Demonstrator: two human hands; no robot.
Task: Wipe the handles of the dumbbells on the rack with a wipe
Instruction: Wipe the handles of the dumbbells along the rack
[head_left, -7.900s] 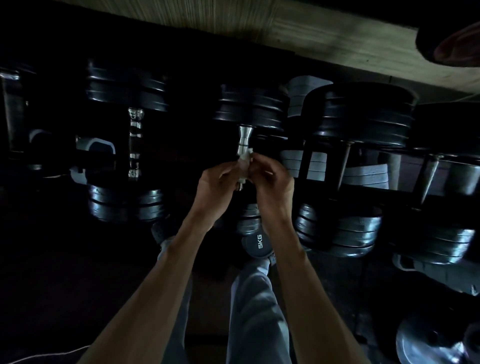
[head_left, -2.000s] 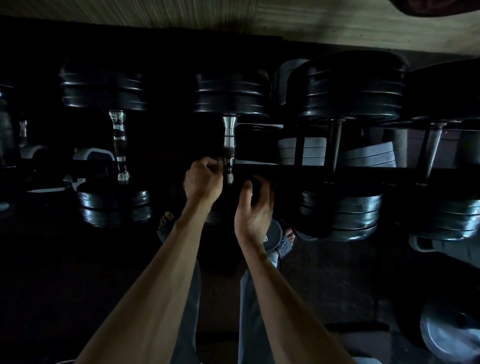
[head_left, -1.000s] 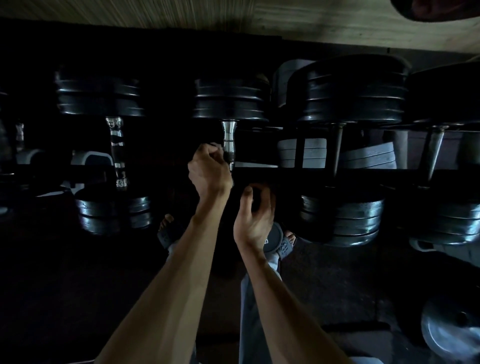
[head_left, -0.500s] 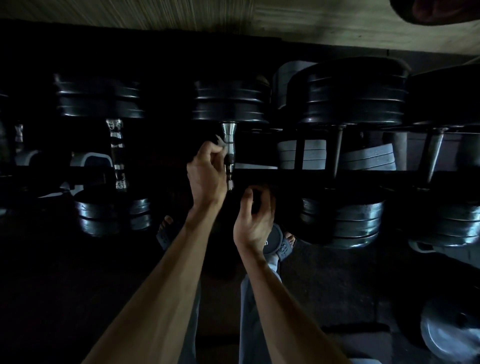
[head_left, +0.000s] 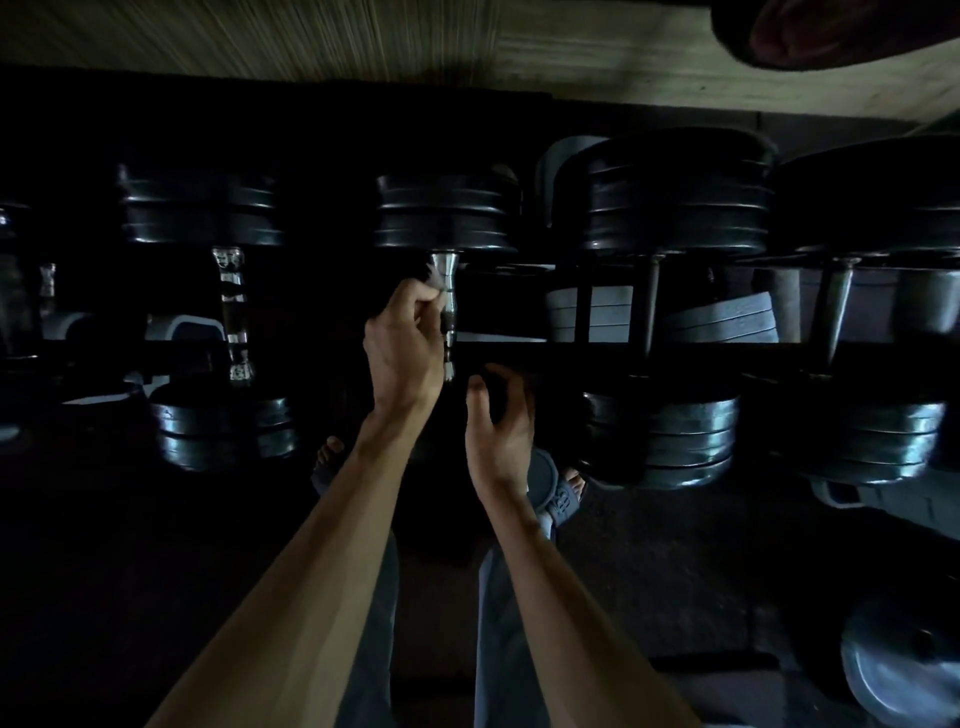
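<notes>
Your right hand (head_left: 497, 431) hangs nearest you, palm turned inward, fingers loosely curled and holding nothing, just below and to the right of where your left hand is working. Your left hand (head_left: 405, 343) is closed in a narrow pinch on a small pale wipe (head_left: 434, 278), whose edge pokes out above your knuckles. That pinch presses the wipe against the left side of the chrome handle (head_left: 448, 306) of the middle dumbbell (head_left: 445, 213), near the handle's upper end, just under its far stack of dark plates. The handle runs away from you across the black rack rail (head_left: 675, 351) to the right of your grip. Well left of the grip, another dumbbell's shiny handle (head_left: 231, 306) stands clear. Beyond, a wooden wall (head_left: 363, 36) rises behind the rack.
</notes>
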